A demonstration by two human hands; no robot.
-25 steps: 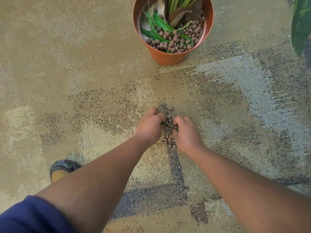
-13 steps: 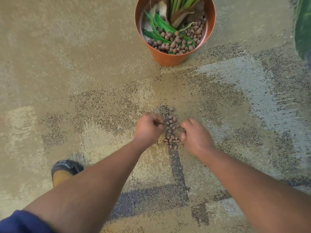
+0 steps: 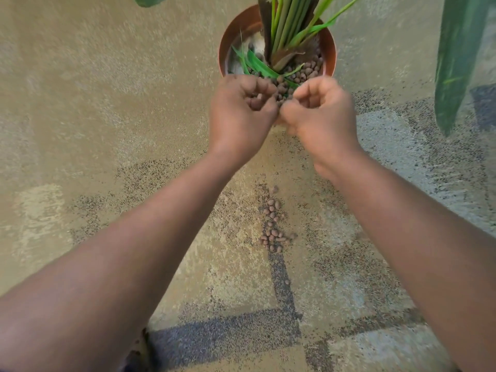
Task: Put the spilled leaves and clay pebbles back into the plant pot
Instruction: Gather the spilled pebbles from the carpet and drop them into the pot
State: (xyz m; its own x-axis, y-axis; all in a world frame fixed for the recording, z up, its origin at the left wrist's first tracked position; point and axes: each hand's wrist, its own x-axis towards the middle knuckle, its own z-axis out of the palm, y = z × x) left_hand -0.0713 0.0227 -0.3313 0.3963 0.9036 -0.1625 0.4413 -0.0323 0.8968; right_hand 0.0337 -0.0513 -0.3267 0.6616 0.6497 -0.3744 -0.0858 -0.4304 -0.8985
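Observation:
An orange plant pot stands at the top centre, holding green stalks, loose green leaves and brown clay pebbles. My left hand hovers over the pot's near rim with its fingers curled round a few pebbles. Beside it, my right hand is also curled at the rim; what it holds is hidden by the fingers. A small pile of spilled clay pebbles lies on the carpet between my forearms.
The floor is a patterned beige and grey carpet. A large dark green leaf of another plant hangs down at the upper right. Another leaf tip shows at the top edge.
Both hands have lifted from the spilled pile and moved forward to the pot's near rim, the left carrying pebbles. The view has tilted up and closer to the pot.

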